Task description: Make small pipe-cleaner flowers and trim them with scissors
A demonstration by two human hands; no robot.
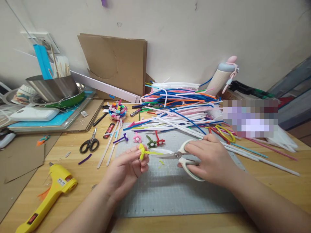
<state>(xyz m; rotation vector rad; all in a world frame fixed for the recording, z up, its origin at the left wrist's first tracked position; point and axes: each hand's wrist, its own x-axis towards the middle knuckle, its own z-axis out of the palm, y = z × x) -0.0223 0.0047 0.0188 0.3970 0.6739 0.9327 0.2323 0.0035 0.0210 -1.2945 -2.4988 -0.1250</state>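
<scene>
Yellow glue gun (56,186) on the table (84,178), left side. Left hand (128,166): fingertips pinched on yellow flower (142,152), above cutting mat (182,197), left edge nearest. Right hand (210,158): fingers through handles of white-handled scissors (178,155), blades parted at yellow stem (155,153).

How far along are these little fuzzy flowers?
Four look shaped: the purple flower, pink flower, green flower and red flower lie beyond the hands. The yellow flower is in the left hand, with scissors in the right hand open at its stem. Trimming probably remains there. Plenty of fuzzy sticks lie unused, but I can't tell how many flowers are wanted.
</scene>
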